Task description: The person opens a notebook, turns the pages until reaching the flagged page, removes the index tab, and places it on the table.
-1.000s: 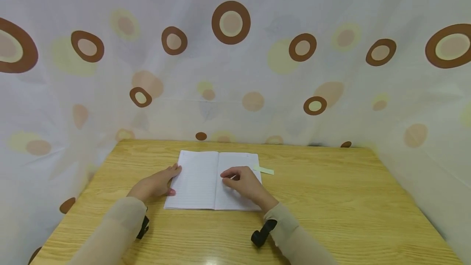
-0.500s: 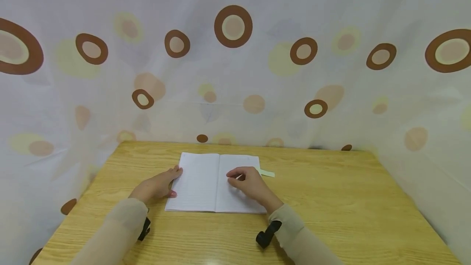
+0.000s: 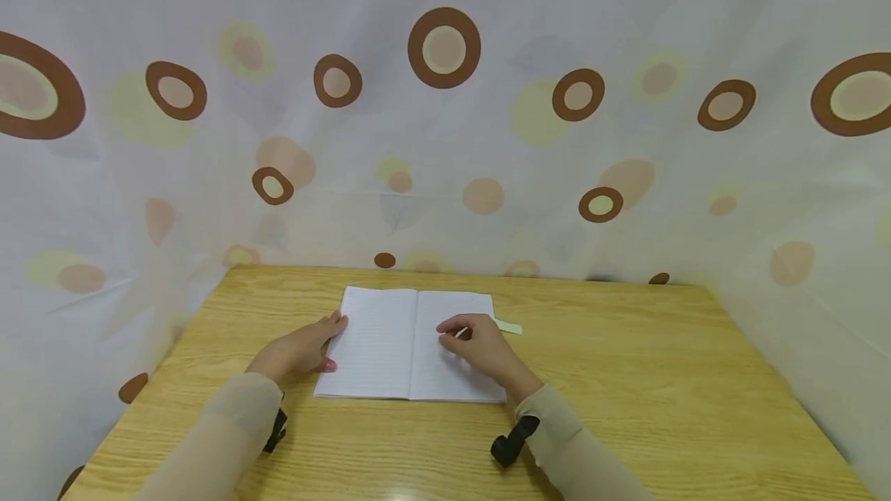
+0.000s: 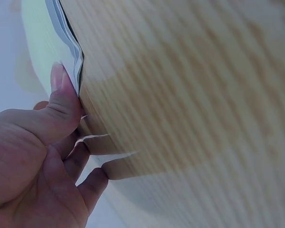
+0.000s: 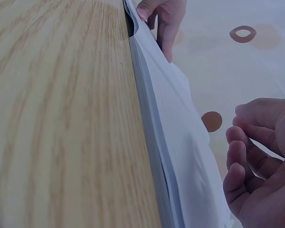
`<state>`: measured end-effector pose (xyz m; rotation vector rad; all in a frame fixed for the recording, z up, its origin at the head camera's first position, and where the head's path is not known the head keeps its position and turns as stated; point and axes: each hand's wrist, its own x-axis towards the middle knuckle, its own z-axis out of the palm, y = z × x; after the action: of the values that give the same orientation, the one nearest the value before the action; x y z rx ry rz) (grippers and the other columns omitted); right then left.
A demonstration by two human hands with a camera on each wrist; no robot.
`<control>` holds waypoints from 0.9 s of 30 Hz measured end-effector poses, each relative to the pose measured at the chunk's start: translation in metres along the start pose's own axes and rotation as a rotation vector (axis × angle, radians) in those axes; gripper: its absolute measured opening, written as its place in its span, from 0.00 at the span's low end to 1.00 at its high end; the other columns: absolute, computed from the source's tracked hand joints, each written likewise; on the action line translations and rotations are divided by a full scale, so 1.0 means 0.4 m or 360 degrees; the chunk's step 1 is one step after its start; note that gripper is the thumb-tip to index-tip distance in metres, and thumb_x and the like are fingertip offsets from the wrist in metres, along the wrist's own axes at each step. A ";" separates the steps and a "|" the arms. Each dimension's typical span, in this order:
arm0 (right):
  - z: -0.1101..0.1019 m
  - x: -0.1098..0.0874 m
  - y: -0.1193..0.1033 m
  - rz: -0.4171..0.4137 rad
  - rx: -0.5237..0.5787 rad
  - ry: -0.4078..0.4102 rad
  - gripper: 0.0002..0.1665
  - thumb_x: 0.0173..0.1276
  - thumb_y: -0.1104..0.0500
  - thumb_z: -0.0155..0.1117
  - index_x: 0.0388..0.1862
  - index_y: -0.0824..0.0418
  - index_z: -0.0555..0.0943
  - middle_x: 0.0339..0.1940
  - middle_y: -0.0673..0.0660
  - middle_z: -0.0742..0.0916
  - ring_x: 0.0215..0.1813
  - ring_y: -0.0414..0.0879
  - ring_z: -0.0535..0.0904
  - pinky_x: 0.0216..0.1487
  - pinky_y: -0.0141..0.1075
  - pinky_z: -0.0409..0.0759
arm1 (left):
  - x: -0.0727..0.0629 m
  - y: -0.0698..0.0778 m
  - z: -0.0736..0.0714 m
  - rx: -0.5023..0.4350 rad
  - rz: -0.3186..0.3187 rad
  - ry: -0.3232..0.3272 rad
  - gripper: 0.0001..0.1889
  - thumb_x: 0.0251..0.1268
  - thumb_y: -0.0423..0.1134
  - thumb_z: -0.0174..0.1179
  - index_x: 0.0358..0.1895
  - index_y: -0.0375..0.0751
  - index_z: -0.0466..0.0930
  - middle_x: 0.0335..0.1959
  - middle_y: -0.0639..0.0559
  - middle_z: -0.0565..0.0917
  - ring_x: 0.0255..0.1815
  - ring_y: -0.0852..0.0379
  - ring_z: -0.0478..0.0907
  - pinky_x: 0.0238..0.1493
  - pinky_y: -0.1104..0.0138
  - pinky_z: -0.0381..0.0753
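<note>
An open notebook with blank lined pages (image 3: 376,346) lies on the wooden table. A pale green sticky tab (image 3: 510,326) juts from its right edge, partly hidden behind my right hand. My left hand (image 3: 299,348) rests at the notebook's left edge, thumb and fingers spread. In the left wrist view its thumb (image 4: 61,92) lies on the edge of the stacked pages (image 4: 71,52). My right hand (image 3: 480,346) hovers over the right page, fingers loosely curled. In the right wrist view, its thumb and index fingertips are close together, with nothing visible between them.
The wooden table (image 3: 626,377) extends on both sides of the notebook. A white cloth (image 3: 515,238) with brown and yellow circles hangs behind it and at both sides. Black camera mounts (image 3: 511,443) sit on both wrists.
My right hand has shifted to the right across the right page and now covers more of the tab. The left hand stays at the notebook's left edge.
</note>
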<state>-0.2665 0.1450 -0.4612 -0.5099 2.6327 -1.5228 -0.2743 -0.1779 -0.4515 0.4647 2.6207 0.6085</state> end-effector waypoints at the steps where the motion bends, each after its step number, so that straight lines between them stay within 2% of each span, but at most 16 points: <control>1: -0.001 0.000 0.001 0.0001 -0.0010 0.0004 0.07 0.67 0.64 0.68 0.43 0.60 0.88 0.35 0.51 0.85 0.32 0.43 0.77 0.33 0.33 0.76 | 0.000 0.001 0.000 0.0004 0.0007 -0.0003 0.44 0.61 0.32 0.65 0.78 0.33 0.51 0.78 0.34 0.46 0.78 0.35 0.43 0.73 0.45 0.46; 6: -0.012 -0.003 0.001 -0.0007 -0.0044 0.0016 0.07 0.66 0.64 0.68 0.42 0.60 0.88 0.34 0.51 0.85 0.31 0.43 0.78 0.32 0.34 0.76 | 0.003 0.002 0.002 0.0017 0.0020 -0.0010 0.43 0.62 0.32 0.65 0.77 0.33 0.51 0.78 0.33 0.47 0.78 0.35 0.43 0.73 0.45 0.46; 13: -0.031 -0.005 0.000 -0.0004 -0.0078 0.0043 0.07 0.66 0.65 0.68 0.42 0.61 0.88 0.34 0.51 0.85 0.30 0.44 0.78 0.32 0.35 0.76 | 0.012 -0.006 0.002 0.0025 -0.0015 -0.0008 0.44 0.61 0.34 0.65 0.78 0.35 0.50 0.79 0.35 0.46 0.78 0.36 0.42 0.74 0.45 0.45; 27: -0.055 -0.003 0.020 0.0045 -0.0092 0.0077 0.08 0.66 0.64 0.68 0.43 0.60 0.87 0.35 0.52 0.85 0.31 0.44 0.78 0.33 0.36 0.77 | 0.001 0.005 0.000 0.0018 -0.0014 0.0000 0.43 0.61 0.32 0.65 0.77 0.34 0.53 0.78 0.34 0.48 0.78 0.35 0.44 0.73 0.44 0.46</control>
<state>-0.2720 0.1673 -0.4569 -0.4428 2.7153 -1.4733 -0.2744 -0.1760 -0.4509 0.4567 2.6260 0.5915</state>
